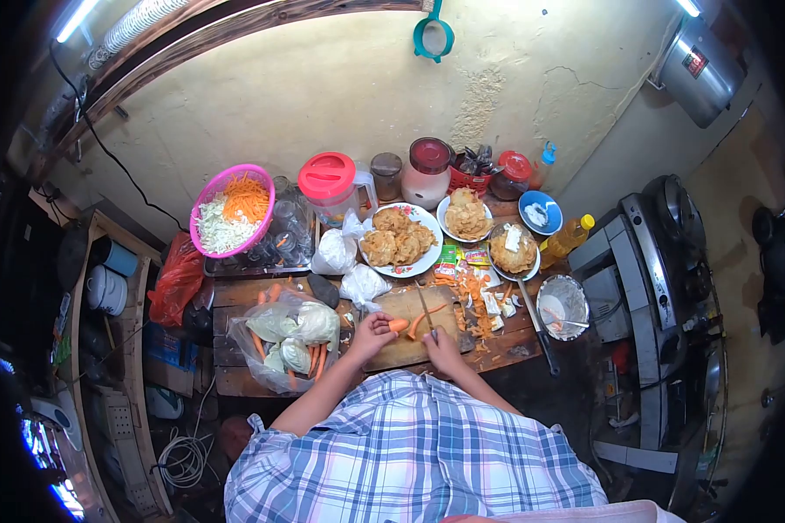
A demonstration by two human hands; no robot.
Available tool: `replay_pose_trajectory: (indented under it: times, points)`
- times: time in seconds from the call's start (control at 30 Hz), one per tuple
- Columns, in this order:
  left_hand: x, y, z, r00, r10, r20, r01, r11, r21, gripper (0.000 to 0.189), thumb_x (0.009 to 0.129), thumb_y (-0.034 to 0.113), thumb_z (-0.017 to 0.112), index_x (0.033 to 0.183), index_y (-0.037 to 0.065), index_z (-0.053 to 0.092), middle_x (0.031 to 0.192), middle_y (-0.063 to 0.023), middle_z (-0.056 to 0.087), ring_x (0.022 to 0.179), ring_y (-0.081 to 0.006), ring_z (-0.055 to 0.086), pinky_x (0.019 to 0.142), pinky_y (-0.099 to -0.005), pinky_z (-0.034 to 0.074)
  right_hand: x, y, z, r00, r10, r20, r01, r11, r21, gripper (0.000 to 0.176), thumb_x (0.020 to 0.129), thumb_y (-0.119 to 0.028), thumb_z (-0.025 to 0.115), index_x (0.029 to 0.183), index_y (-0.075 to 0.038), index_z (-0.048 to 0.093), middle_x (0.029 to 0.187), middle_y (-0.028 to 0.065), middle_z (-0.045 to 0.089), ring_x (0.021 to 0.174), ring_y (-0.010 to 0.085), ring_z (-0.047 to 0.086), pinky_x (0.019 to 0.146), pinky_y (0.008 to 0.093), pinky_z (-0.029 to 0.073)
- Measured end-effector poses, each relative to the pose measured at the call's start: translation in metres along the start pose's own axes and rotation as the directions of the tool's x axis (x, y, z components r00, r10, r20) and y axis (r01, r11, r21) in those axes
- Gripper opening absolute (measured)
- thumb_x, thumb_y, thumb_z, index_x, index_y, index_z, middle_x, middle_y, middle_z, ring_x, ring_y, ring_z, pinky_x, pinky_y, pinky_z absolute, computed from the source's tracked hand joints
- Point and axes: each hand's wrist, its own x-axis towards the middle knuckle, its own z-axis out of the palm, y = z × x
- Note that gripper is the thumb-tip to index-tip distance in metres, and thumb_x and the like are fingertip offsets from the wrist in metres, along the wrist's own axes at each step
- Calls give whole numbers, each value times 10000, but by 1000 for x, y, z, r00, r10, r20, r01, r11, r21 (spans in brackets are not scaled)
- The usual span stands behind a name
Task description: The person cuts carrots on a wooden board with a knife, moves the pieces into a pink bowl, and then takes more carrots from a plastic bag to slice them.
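A carrot (398, 324) pokes out from the closed fingers of my left hand (374, 335), above the left part of a wooden cutting board (392, 353). My right hand (443, 347) grips a knife (424, 303), its blade pointing away from me across the board. Between the blade and the carrot lies a curved orange carrot piece (415, 325). To the right of the board, carrot peelings (478, 301) are scattered over the wooden table. Left of my left hand sits a clear plastic bag (262, 370) with cabbage (312, 322) and carrots.
A pink basket (199, 240) of shredded cabbage and carrot stands at the back left. Plates of fritters (399, 240) line the back, near a red-lidded pitcher (330, 200). A long-handled tool (541, 336) overhangs the right front edge, beside a metal bowl (556, 292). The stove (637, 253) is farther right.
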Motion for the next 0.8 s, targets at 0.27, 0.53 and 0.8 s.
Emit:
replay_pose_trajectory:
  times: [0.27,0.53,0.8]
  points:
    - [18,5,64,917,282,282,-387,804,451,251,679,1,726,916,-24,648,928,-114,618,842,-185,647,767,-273,540,-48,19,-49,986,127,-111,-146,971,-189,306,926,-247,479,875,45,557,741,243,608,735,405,608,669,462,467]
    - [28,-6,98,804,375,461,-595,508,623,234,661,39,675,881,-40,660,766,-157,606,711,-279,614,646,-344,496,-76,13,-63,957,256,-137,-286,908,-307,347,924,-278,474,911,52,578,818,299,612,804,462,598,726,508,473]
    - [22,-9,98,827,362,430,-561,480,674,184,675,70,646,837,-18,640,796,-160,600,748,-336,602,683,-394,494,-75,-8,-68,935,346,-75,-350,868,-353,358,928,-282,469,897,57,583,827,297,615,813,454,600,738,505,474]
